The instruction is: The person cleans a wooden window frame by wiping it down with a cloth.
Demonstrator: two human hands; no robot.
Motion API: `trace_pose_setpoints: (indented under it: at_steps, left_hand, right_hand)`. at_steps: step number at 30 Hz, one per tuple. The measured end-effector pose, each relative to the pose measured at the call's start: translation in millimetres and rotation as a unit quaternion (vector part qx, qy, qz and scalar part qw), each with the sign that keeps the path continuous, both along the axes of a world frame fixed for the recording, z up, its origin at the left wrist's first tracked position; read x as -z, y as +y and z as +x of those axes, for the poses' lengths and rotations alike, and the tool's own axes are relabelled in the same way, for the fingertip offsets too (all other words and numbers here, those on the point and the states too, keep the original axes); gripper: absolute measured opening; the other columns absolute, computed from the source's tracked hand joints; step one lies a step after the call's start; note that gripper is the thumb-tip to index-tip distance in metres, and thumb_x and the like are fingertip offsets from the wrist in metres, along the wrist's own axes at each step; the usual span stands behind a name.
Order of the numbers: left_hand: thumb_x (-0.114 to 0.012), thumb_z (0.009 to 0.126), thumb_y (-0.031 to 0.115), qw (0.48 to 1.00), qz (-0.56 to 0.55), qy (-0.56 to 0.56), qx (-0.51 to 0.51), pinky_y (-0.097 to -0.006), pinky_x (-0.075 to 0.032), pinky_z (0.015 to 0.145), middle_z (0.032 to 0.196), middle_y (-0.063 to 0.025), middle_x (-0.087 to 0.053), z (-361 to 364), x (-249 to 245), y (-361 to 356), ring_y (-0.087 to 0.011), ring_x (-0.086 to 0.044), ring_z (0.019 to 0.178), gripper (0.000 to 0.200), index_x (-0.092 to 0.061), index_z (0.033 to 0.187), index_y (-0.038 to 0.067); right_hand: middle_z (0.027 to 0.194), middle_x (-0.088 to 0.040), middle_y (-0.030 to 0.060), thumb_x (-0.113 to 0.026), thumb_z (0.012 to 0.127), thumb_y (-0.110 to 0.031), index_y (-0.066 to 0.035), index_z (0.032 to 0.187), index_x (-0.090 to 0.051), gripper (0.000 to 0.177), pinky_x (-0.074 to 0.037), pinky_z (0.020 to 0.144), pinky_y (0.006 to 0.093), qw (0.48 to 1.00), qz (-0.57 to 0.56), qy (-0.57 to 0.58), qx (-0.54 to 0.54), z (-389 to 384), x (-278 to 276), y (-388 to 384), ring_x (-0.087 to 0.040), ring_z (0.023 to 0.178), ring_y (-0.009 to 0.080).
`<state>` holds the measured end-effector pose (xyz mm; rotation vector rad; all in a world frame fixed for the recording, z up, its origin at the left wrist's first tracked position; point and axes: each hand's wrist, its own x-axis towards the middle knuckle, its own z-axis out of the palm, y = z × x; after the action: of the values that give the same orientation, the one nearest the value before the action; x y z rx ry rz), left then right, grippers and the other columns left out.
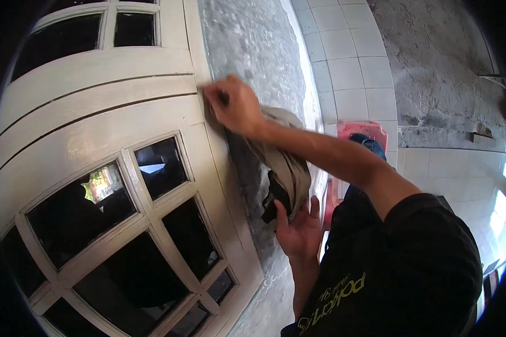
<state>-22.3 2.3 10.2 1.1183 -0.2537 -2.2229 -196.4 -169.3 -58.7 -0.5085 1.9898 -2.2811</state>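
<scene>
A khaki cloth, apparently a garment, hangs in folds in front of me, with a black piece at its near side. At its lower end my left hand, palm towards me, holds the cloth; the thumb lies against the black part and some fingers are partly hidden by folds. My right hand is raised near the door's edge, its fingers curled in a pinch and slightly blurred. Whatever is between those fingers is too small or hidden to make out. Part of the cloth passes behind my right wrist and forearm.
On the left stands a cream wooden door with glass panes; one pane is broken. Beyond the cloth runs a rough grey surface, bordered by white tiles. A pink plastic stool or chair is close to my body.
</scene>
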Motion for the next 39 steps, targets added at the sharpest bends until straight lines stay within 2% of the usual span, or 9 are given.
trace_pose_setpoints:
  at_steps: [5, 9, 14, 20, 25, 28, 34, 36, 39]
  left_hand:
    - [-0.052, 0.098, 0.029, 0.998, -0.003, 0.055, -0.029, -0.0401, -0.047, 0.098, 0.128, -0.0157, -0.056, -2.2, -6.3, -12.3, -0.0261, -0.059, 0.110, 0.042, -0.047, 0.131, 0.004]
    - [-0.051, 0.099, 0.028, 1.000, 0.004, 0.030, -0.001, -0.0410, -0.047, 0.098, 0.130, -0.0162, -0.056, 0.6, -4.6, -1.5, -0.0264, -0.059, 0.110, 0.041, -0.047, 0.132, 0.004]
    - [-0.050, 0.099, 0.028, 0.995, 0.031, 0.098, 0.005, -0.0421, -0.046, 0.100, 0.131, -0.0155, -0.055, 7.9, 8.1, -3.6, -0.0264, -0.057, 0.115, 0.042, -0.045, 0.134, 0.005]
    - [-0.051, 0.099, 0.028, 0.999, 0.041, 0.022, -0.002, -0.0422, -0.047, 0.096, 0.127, -0.0146, -0.055, -1.2, -7.0, 4.3, -0.0252, -0.056, 0.112, 0.043, -0.043, 0.135, 0.005]
    - [-0.054, 0.098, 0.029, 0.997, 0.051, 0.028, -0.044, -0.0402, -0.046, 0.097, 0.126, -0.0150, -0.056, 4.0, -0.2, -1.1, -0.0253, -0.056, 0.111, 0.044, -0.045, 0.132, 0.003]
    - [-0.056, 0.097, 0.028, 1.000, 0.006, 0.016, -0.014, -0.0397, -0.047, 0.098, 0.127, -0.0148, -0.056, 5.3, -8.0, -2.8, -0.0254, -0.056, 0.113, 0.044, -0.046, 0.132, 0.003]
    - [-0.055, 0.097, 0.027, 0.999, 0.023, -0.022, -0.002, -0.0400, -0.045, 0.097, 0.124, -0.0126, -0.059, 5.2, 1.4, 4.8, -0.0239, -0.058, 0.108, 0.041, -0.048, 0.130, 0.005]
    - [-0.055, 0.097, 0.027, 0.999, 0.026, 0.014, -0.017, -0.0399, -0.045, 0.097, 0.124, -0.0131, -0.059, 6.8, -0.2, -1.6, -0.0243, -0.058, 0.109, 0.041, -0.047, 0.130, 0.004]
    - [-0.056, 0.096, 0.028, 1.000, 0.022, -0.018, -0.010, -0.0399, -0.046, 0.099, 0.125, -0.0140, -0.058, 7.9, -5.1, -0.8, -0.0258, -0.057, 0.113, 0.043, -0.047, 0.131, 0.004]
  right_hand:
    - [0.078, -0.063, 0.0167, -0.066, 0.085, -0.012, -0.005, 0.089, -0.071, 0.009, -0.050, 0.062, 0.0362, 0.997, 0.017, -0.044, 0.060, -25.3, 5.9, -30.0, -0.064, 0.069, 0.0299]
    - [0.078, -0.064, 0.0180, -0.067, 0.085, -0.015, -0.004, 0.087, -0.071, 0.012, -0.050, 0.064, 0.0374, 0.993, -0.059, -0.049, -0.084, 27.7, -9.1, 25.3, -0.064, 0.068, 0.0303]
    - [0.080, -0.065, 0.0180, -0.066, 0.086, -0.016, -0.003, 0.087, -0.070, 0.013, -0.050, 0.065, 0.0372, 0.997, 0.010, -0.067, 0.024, -24.2, 12.0, -24.9, -0.064, 0.072, 0.0305]
    - [0.081, -0.063, 0.0147, -0.068, 0.086, -0.016, -0.005, 0.091, -0.071, 0.012, -0.049, 0.064, 0.0379, 0.993, -0.021, -0.065, -0.101, 25.2, -3.3, 24.6, -0.061, 0.069, 0.0301]
    - [0.076, -0.064, 0.0130, -0.068, 0.084, -0.010, -0.005, 0.088, -0.070, 0.008, -0.049, 0.063, 0.0351, 0.995, -0.018, -0.088, 0.052, -17.8, 10.8, -26.3, -0.061, 0.067, 0.0275]
    - [0.075, -0.063, 0.0140, -0.068, 0.084, -0.009, -0.003, 0.087, -0.069, 0.007, -0.048, 0.061, 0.0347, 0.999, 0.007, -0.027, 0.019, 9.9, 13.7, -3.6, -0.060, 0.066, 0.0272]
    - [0.076, -0.065, 0.0155, -0.066, 0.087, -0.017, 0.001, 0.084, -0.065, 0.018, -0.048, 0.061, 0.0355, 0.996, -0.005, -0.087, -0.009, -7.7, 21.4, -21.4, -0.062, 0.067, 0.0228]
    - [0.075, -0.062, 0.0176, -0.065, 0.085, -0.018, 0.000, 0.081, -0.064, 0.018, -0.048, 0.066, 0.0418, 0.990, -0.046, -0.135, 0.015, -21.3, 15.1, -32.9, -0.061, 0.071, 0.0354]
    - [0.076, -0.062, 0.0177, -0.066, 0.085, -0.016, 0.000, 0.082, -0.064, 0.017, -0.048, 0.066, 0.0420, 0.997, 0.001, -0.072, -0.003, 10.4, 12.9, -7.9, -0.061, 0.072, 0.0350]
